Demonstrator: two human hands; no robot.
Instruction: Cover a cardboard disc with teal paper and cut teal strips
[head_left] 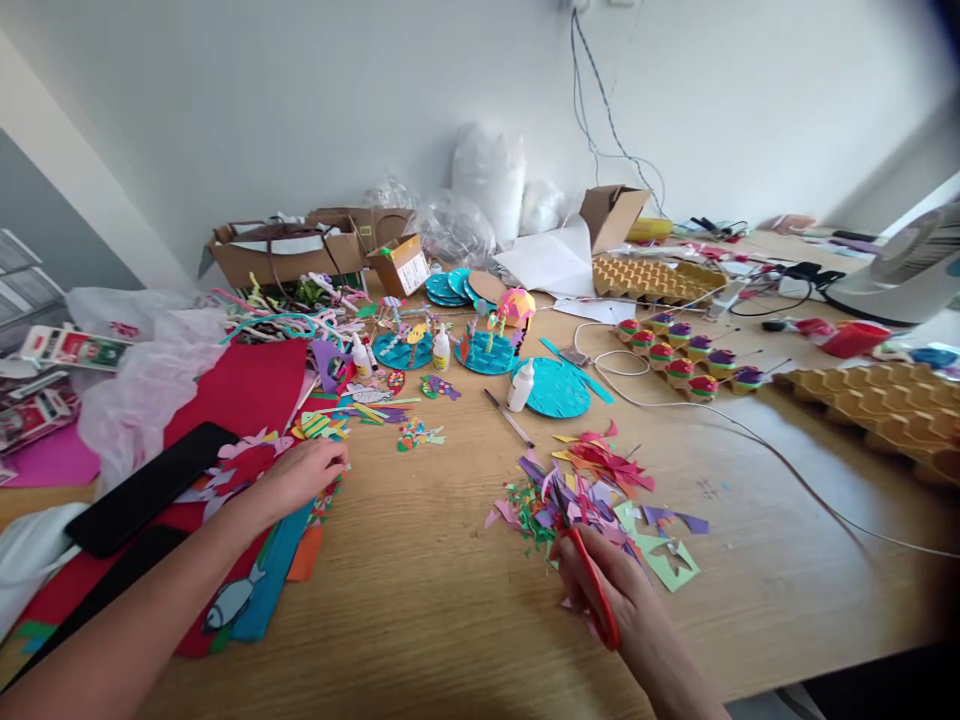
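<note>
On the wooden table (420, 600), your left hand (304, 475) reaches past the red sheets (240, 385), fingers bent; you can't tell whether they pinch anything. Your right hand (628, 592) is wrapped around the red-handled scissors (591, 578), blades angled away over paper scraps (600, 500). Beyond lies a blue disc (562, 390).

The right hand (600, 585) holds red-handled scissors (592, 590) above paper scraps (592, 490).

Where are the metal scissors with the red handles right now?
In the head view, the red-handled scissors are in the person's right hand, low and right of centre, with the blades over the pile of colourful paper scraps.
</note>
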